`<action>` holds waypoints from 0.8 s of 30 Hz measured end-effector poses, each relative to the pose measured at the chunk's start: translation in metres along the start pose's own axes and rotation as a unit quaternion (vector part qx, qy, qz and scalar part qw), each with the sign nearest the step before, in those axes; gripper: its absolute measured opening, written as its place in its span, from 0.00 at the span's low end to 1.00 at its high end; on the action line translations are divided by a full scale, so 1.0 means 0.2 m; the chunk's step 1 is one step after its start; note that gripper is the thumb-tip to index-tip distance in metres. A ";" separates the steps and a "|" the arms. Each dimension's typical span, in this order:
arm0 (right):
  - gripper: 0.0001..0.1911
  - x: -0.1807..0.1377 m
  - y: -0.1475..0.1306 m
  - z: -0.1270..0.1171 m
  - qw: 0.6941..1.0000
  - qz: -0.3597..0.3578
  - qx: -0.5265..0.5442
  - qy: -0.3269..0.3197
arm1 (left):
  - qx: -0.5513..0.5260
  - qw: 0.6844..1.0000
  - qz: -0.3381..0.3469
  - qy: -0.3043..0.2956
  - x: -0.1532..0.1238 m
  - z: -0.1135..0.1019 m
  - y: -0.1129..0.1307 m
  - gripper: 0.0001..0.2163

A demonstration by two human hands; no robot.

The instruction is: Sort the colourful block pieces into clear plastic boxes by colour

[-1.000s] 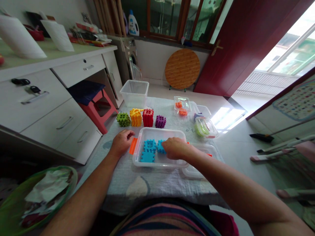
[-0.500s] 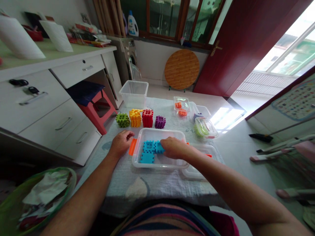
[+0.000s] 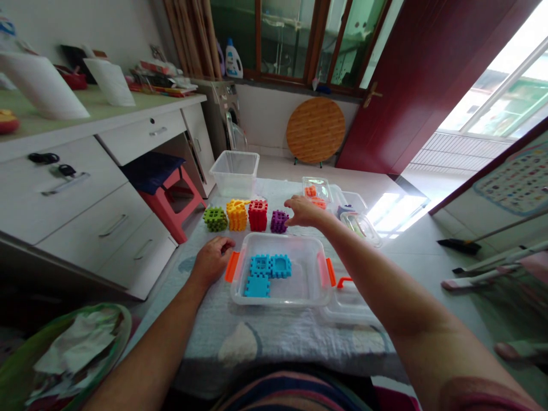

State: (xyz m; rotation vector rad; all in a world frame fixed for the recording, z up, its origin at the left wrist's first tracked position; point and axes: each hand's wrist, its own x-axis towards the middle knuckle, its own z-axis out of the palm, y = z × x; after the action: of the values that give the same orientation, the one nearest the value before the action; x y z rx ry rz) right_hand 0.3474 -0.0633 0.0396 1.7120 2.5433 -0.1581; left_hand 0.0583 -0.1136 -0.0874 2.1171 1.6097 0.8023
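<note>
My right hand (image 3: pixel 303 211) is above the far side of the table, fingers apart and holding nothing. Its fingertips are close to a purple stack of interlocking tiles (image 3: pixel 279 221); I cannot tell whether they touch. My left hand (image 3: pixel 214 258) rests on the cloth by the left orange latch (image 3: pixel 232 266), its fingers loosely bent with nothing in them. Between my arms stands a clear plastic box (image 3: pixel 299 285). Three blue interlocking tiles (image 3: pixel 258 286) lie flat inside it, joined in an L shape. Red (image 3: pixel 258 215), yellow (image 3: pixel 237 215) and green (image 3: pixel 214 219) tile stacks stand in a row behind.
A tall clear bin (image 3: pixel 234 174) stands at the back left. Small clear containers with orange pieces (image 3: pixel 310 191) and a lidded container (image 3: pixel 360 227) are at the back right. A lid with an orange handle (image 3: pixel 343 281) lies partly under my right forearm.
My right hand has left the blue tiles in the box and moved up and away to beside the purple stack. The left hand stays put. The view has tilted up slightly.
</note>
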 end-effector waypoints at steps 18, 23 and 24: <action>0.26 0.15 0.01 0.19 0.999 0.013 -0.030 -0.043 | -0.003 1.000 -0.005 -0.004 0.00 0.00 0.02 0.12; 0.26 0.15 0.01 0.19 0.999 0.012 -0.023 -0.034 | 0.001 1.000 -0.005 -0.002 0.00 -0.01 0.02 0.11; 0.26 0.15 0.01 0.19 0.999 0.011 -0.022 -0.033 | 0.001 1.000 -0.004 -0.001 0.00 -0.01 0.02 0.11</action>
State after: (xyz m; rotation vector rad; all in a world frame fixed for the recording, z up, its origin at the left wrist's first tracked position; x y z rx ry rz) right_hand 0.3378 -0.0406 -0.0008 1.6887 2.4616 -0.1538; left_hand 0.0605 -0.1149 -0.0837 2.1102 1.6182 0.7956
